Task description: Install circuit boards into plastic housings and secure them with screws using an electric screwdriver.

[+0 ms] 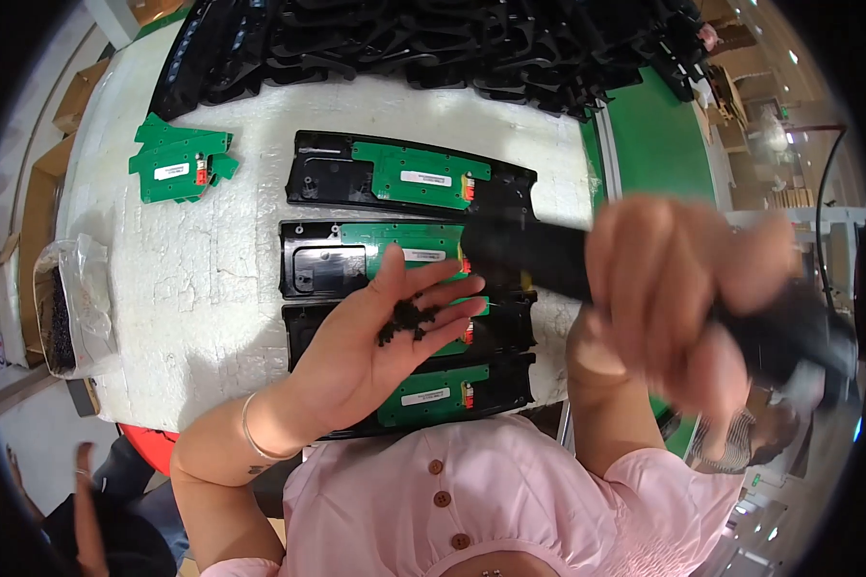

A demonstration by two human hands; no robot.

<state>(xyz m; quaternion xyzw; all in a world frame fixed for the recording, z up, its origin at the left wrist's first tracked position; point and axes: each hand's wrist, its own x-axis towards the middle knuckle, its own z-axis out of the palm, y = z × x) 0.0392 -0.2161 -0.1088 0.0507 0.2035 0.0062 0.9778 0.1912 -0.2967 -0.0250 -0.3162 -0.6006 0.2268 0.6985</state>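
Cupping tiny black screws [406, 318], light and easily spilled, the left hand [375, 351] lies open-palmed, fingers spread, while the blurred right hand [678, 298] seemingly grips a black screwdriver [529, 255].

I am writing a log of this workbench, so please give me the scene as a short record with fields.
left hand: left hand open, palm up, a small heap of black screws on it
right hand: right hand closed on a black power screwdriver, blurred
under the hands: four black housings in a row, each with a green circuit board
table: white worktable
far left: loose green boards; clear bag of dark parts
back: pile of black housings
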